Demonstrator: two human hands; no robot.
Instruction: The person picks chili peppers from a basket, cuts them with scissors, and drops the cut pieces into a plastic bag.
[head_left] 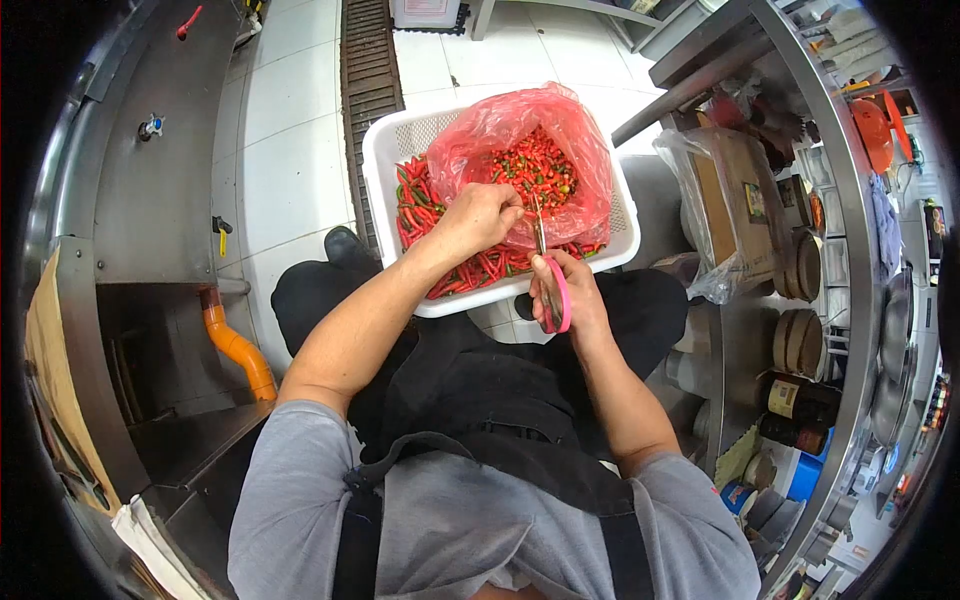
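Observation:
My right hand [572,292] grips a pair of scissors [561,296] with pink handles, its blades pointing away from me over a red plastic bag [462,150]. My left hand [487,214] is closed in a pinch beside the blades, at the bag's near edge. Whatever its fingertips hold is too small and covered to make out. Inside the bag lie many short cut pieces of red and green chili [535,165]. The bag rests in a white perforated plastic basket [625,238], on and among long whole chili peppers [415,205].
Below the basket is a white tiled floor [290,120] with a drain grate [370,80]. A steel cabinet [165,200] and an orange pipe [238,345] stand on the left. To the right, steel shelving [850,300] holds bottles, pans and a plastic-wrapped cardboard box [725,205].

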